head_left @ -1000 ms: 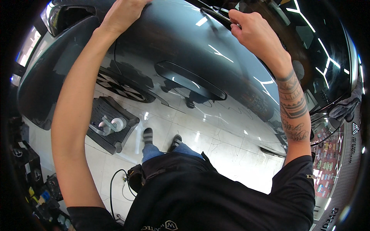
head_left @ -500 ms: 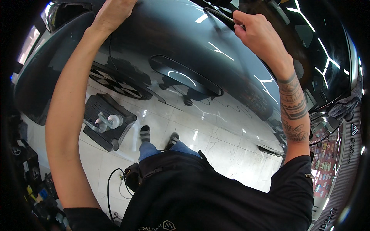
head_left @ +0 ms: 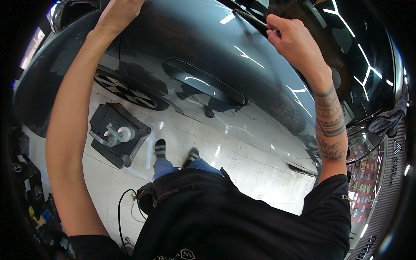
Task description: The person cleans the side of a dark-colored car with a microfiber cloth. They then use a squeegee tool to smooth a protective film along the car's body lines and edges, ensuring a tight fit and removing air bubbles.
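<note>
A dark grey car (head_left: pixel 208 39) with a glossy body curves across the upper part of the view. My right hand (head_left: pixel 294 41) is closed around a thin black trim strip (head_left: pixel 250 17) at the window's lower edge; the strip runs up and left from my fingers. At the top edge of the view, my left hand (head_left: pixel 121 15) is over the car's body with its fingers curled. Its fingertips are cut off there, so what they hold, if anything, is hidden. The recessed door handle (head_left: pixel 203 80) lies below and between my hands.
A black step stool (head_left: pixel 119 149) stands on the tiled floor at my left, with spray bottles (head_left: pixel 117 134) on it. A patterned wheel (head_left: pixel 125 89) shows behind it. A grey cloth (head_left: pixel 390 119) hangs at the far right. Near my waist a black cable (head_left: pixel 120 212) loops down.
My left hand has shifted slightly left. My right hand has moved a little down and right, still gripping the strip. The whole view has shifted slightly.
</note>
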The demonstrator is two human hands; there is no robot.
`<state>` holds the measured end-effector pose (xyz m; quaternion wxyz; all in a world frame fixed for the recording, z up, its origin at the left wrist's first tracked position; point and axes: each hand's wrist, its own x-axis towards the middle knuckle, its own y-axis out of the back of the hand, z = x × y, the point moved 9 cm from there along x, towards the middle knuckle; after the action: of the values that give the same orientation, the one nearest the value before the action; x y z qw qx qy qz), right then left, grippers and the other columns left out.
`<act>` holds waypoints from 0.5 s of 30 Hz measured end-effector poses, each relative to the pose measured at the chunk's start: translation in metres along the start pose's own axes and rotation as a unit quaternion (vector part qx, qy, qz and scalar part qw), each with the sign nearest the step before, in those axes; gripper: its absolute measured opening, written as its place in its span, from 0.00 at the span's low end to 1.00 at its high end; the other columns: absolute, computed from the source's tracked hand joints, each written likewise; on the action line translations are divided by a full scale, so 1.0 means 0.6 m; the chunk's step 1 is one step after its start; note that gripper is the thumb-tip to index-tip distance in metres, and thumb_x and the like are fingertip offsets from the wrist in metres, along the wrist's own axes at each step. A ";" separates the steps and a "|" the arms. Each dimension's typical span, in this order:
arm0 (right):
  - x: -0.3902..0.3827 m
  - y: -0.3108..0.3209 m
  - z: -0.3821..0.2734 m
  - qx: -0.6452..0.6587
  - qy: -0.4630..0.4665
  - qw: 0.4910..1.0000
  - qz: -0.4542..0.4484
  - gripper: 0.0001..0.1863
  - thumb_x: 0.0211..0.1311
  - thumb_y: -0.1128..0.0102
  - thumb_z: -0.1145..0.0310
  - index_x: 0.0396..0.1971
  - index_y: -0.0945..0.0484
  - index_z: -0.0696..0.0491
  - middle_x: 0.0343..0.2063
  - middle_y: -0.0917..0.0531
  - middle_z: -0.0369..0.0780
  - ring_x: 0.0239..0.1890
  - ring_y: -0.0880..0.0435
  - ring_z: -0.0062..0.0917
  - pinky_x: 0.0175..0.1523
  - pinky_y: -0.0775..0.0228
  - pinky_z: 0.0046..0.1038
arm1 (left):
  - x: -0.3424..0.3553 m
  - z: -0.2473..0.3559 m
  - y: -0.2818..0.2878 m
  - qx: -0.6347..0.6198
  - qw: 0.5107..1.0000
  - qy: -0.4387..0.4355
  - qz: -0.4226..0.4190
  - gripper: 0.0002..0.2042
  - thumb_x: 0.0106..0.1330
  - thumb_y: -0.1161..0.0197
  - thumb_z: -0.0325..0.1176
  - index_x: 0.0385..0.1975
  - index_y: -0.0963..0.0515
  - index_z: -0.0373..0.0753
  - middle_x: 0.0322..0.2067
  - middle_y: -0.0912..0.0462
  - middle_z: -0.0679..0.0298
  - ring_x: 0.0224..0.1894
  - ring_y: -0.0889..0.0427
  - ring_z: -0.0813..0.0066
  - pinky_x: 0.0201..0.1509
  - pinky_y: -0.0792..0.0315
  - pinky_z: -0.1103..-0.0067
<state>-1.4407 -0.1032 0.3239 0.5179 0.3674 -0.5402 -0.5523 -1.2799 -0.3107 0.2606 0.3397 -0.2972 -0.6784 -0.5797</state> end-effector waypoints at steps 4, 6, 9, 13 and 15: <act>-0.007 -0.001 0.006 -0.008 0.003 1.000 -0.006 0.06 0.63 0.41 0.72 0.36 0.25 0.59 0.26 0.19 0.51 0.28 0.22 0.46 0.35 0.30 0.38 | 0.000 -0.004 0.005 -0.016 1.000 0.018 0.006 0.04 0.63 0.39 0.25 0.32 0.27 0.34 0.32 0.27 0.53 0.40 0.25 0.53 0.47 0.28 0.66; -0.012 -0.001 0.009 -0.010 0.003 1.000 -0.007 0.06 0.63 0.40 0.72 0.35 0.25 0.59 0.27 0.19 0.51 0.28 0.22 0.45 0.36 0.30 0.38 | 0.001 -0.005 0.006 -0.018 1.000 0.022 0.001 0.04 0.63 0.39 0.25 0.31 0.27 0.34 0.32 0.27 0.53 0.40 0.25 0.53 0.47 0.28 0.66; -0.021 0.000 0.015 -0.009 -0.003 1.000 -0.007 0.06 0.63 0.40 0.72 0.35 0.25 0.59 0.27 0.19 0.51 0.28 0.22 0.45 0.36 0.30 0.38 | 0.002 -0.006 0.010 -0.013 1.000 0.023 -0.001 0.04 0.63 0.39 0.25 0.31 0.27 0.34 0.32 0.27 0.53 0.40 0.25 0.53 0.47 0.28 0.66; -0.029 0.001 0.018 -0.009 0.004 1.000 0.005 0.06 0.63 0.40 0.72 0.35 0.25 0.59 0.27 0.19 0.51 0.28 0.22 0.45 0.37 0.30 0.37 | 0.003 0.002 0.015 -0.006 1.000 0.010 0.004 0.04 0.63 0.39 0.24 0.31 0.28 0.34 0.32 0.27 0.54 0.40 0.25 0.53 0.46 0.29 0.66; -0.033 0.003 0.020 -0.005 0.006 1.000 0.009 0.06 0.63 0.40 0.72 0.35 0.26 0.59 0.27 0.19 0.51 0.28 0.23 0.45 0.37 0.30 0.37 | 0.003 0.002 0.019 0.003 1.000 0.023 0.014 0.04 0.63 0.39 0.24 0.31 0.28 0.34 0.32 0.27 0.54 0.40 0.25 0.53 0.46 0.29 0.66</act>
<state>-1.4482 -0.0814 0.3242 0.5280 0.3628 -0.5377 -0.5481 -1.2720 -0.3080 0.2683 0.3644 -0.2920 -0.6681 -0.5794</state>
